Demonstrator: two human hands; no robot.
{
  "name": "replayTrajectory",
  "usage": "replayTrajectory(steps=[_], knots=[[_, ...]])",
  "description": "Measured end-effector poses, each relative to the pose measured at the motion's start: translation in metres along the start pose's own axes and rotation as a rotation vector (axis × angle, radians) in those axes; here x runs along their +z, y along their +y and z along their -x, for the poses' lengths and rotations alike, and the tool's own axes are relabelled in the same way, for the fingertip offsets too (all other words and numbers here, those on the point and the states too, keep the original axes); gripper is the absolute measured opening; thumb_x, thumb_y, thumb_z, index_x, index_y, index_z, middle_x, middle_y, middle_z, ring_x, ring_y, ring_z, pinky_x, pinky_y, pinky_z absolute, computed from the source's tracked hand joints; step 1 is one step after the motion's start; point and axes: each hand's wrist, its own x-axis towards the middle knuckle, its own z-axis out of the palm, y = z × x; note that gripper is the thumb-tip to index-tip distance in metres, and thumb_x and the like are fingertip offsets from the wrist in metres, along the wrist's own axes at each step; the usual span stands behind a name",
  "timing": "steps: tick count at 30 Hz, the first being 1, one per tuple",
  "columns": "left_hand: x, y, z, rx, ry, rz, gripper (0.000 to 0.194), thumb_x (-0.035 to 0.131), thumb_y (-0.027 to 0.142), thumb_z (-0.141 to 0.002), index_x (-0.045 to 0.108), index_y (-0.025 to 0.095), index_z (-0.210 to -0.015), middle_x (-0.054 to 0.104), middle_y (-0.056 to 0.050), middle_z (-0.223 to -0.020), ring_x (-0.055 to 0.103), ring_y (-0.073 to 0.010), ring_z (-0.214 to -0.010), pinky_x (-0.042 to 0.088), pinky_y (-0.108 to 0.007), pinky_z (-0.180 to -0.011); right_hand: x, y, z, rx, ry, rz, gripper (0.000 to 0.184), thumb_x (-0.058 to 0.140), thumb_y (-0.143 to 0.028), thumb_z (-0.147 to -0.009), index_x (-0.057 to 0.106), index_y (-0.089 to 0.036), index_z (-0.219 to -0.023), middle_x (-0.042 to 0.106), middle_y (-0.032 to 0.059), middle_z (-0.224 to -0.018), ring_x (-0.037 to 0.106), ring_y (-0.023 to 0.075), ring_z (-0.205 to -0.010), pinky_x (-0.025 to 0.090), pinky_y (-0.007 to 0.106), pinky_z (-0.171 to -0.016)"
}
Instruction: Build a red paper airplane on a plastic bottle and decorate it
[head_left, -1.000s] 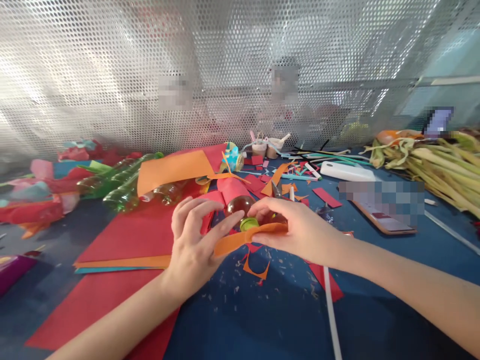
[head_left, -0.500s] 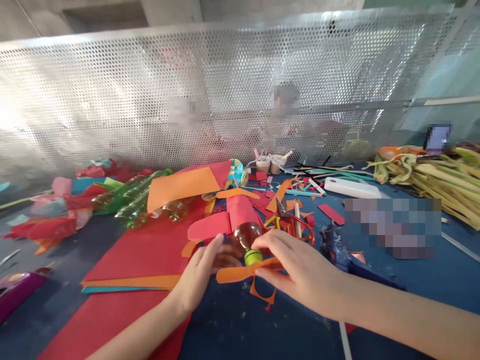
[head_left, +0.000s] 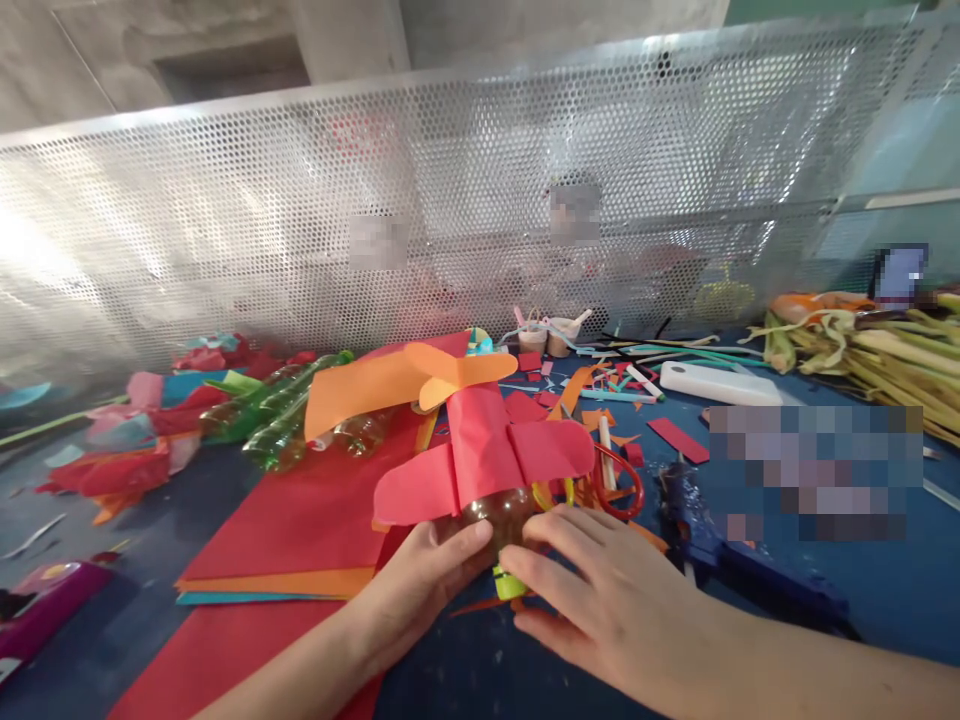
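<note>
A small amber plastic bottle (head_left: pixel 504 510) with a green cap (head_left: pixel 508 584) is wrapped in red paper (head_left: pixel 484 450) with red wings and an orange tail piece (head_left: pixel 461 372), like a paper plane. Both hands hold it over the blue table (head_left: pixel 885 590). My left hand (head_left: pixel 420 590) wraps round the bottle's left side, thumb on top. My right hand (head_left: pixel 600 600) covers the cap end from the right, fingers curled over it. An orange strip (head_left: pixel 472 605) peeks out under the hands.
Red, orange and teal paper sheets (head_left: pixel 300 520) lie at left beside green bottles (head_left: pixel 281 425). Red-handled scissors (head_left: pixel 619 480) and a blue glue gun (head_left: pixel 720 560) sit right of the hands. Paper scraps, a white case (head_left: pixel 712 383) and green stalks (head_left: pixel 885 370) lie beyond. A perforated metal screen (head_left: pixel 450 200) backs the table.
The paper-wrapped bottle has tipped up and turned so both red wings and the orange tail now show. Both hands came closer around the cap end, covering the orange strip.
</note>
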Motion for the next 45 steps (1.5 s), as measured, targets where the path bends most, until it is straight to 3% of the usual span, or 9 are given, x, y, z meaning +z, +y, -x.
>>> replayTrajectory(steps=[3,9,14,20,28,33,35,39,45], knots=[[0.002,0.003,-0.001,-0.011,-0.012,0.019,0.042,0.069,0.036,-0.08,0.064,0.018,-0.118,0.061,-0.012,-0.129,0.055,-0.0303,-0.119,0.046,-0.04,-0.098,0.0,0.0,-0.001,0.034,0.009,-0.054,0.033,0.064,-0.033,-0.086,0.052,-0.018,-0.113,0.066,0.0079,-0.095,0.064,0.0245,-0.08,0.057,0.04,-0.069],[0.01,0.01,0.001,-0.039,-0.011,0.026,0.034,0.073,0.031,-0.077,0.07,0.017,-0.107,0.063,-0.013,-0.127,0.058,-0.0328,-0.116,0.051,-0.039,-0.091,0.001,-0.001,-0.001,0.017,0.044,-0.02,0.03,0.069,-0.03,-0.082,0.055,-0.017,-0.105,0.069,0.004,-0.083,0.066,0.0223,-0.072,0.056,0.036,-0.063],[0.012,0.007,0.002,-0.025,0.029,0.048,0.045,0.077,0.031,-0.072,0.067,0.02,-0.114,0.064,-0.011,-0.125,0.057,-0.0307,-0.118,0.046,-0.039,-0.098,0.001,0.0,0.0,-0.023,0.059,0.03,0.026,0.066,-0.031,-0.084,0.057,-0.016,-0.102,0.069,0.0025,-0.079,0.065,0.0198,-0.067,0.052,0.032,-0.057],[0.011,0.0,0.003,-0.039,0.088,0.067,0.056,0.08,0.032,-0.069,0.062,0.02,-0.121,0.069,-0.012,-0.117,0.06,-0.0328,-0.113,0.043,-0.047,-0.101,0.007,-0.001,0.004,-0.085,0.031,0.086,0.021,0.059,-0.015,-0.086,0.057,-0.016,-0.106,0.068,0.0039,-0.078,0.065,0.0208,-0.066,0.052,0.033,-0.057],[0.012,-0.001,0.003,-0.009,0.076,0.101,0.033,0.065,0.038,-0.084,0.07,0.013,-0.105,0.061,-0.014,-0.129,0.051,-0.0304,-0.124,0.039,-0.042,-0.106,0.004,0.0,0.002,-0.057,0.025,0.013,0.015,0.056,-0.022,-0.09,0.059,-0.016,-0.103,0.069,0.0049,-0.08,0.066,0.0212,-0.069,0.055,0.034,-0.059],[0.013,0.0,0.004,0.008,0.088,0.094,0.042,0.068,0.035,-0.082,0.063,0.019,-0.12,0.059,-0.01,-0.133,0.05,-0.0302,-0.126,0.041,-0.042,-0.105,0.008,0.0,0.005,-0.077,0.005,0.05,0.018,0.051,-0.013,-0.09,0.06,-0.017,-0.105,0.069,0.0049,-0.077,0.066,0.0206,-0.067,0.054,0.033,-0.058],[0.013,0.001,0.004,0.013,0.09,0.092,0.05,0.069,0.035,-0.081,0.058,0.021,-0.127,0.059,-0.01,-0.132,0.051,-0.0309,-0.124,0.042,-0.043,-0.104,0.009,0.0,0.006,-0.068,-0.007,0.027,0.019,0.053,-0.018,-0.092,0.059,-0.018,-0.11,0.07,0.0057,-0.081,0.067,0.0208,-0.069,0.054,0.032,-0.059],[0.013,0.003,0.004,0.028,0.089,0.079,0.057,0.071,0.035,-0.079,0.053,0.023,-0.132,0.06,-0.01,-0.131,0.052,-0.0311,-0.123,0.041,-0.044,-0.104,-0.001,0.0,0.003,0.076,-0.119,-0.198,0.042,0.055,-0.053,-0.088,0.053,-0.021,-0.115,0.072,0.0049,-0.091,0.07,0.0214,-0.074,0.054,0.032,-0.06],[0.015,0.005,0.004,0.06,0.067,0.075,0.059,0.071,0.039,-0.079,0.052,0.023,-0.132,0.059,-0.011,-0.132,0.05,-0.0321,-0.125,0.038,-0.047,-0.106,-0.025,0.016,-0.01,0.511,-0.191,-0.241,0.041,0.039,-0.048,-0.095,0.054,-0.02,-0.069,0.062,0.0017,-0.056,0.062,0.0181,-0.049,0.045,0.03,-0.047]])
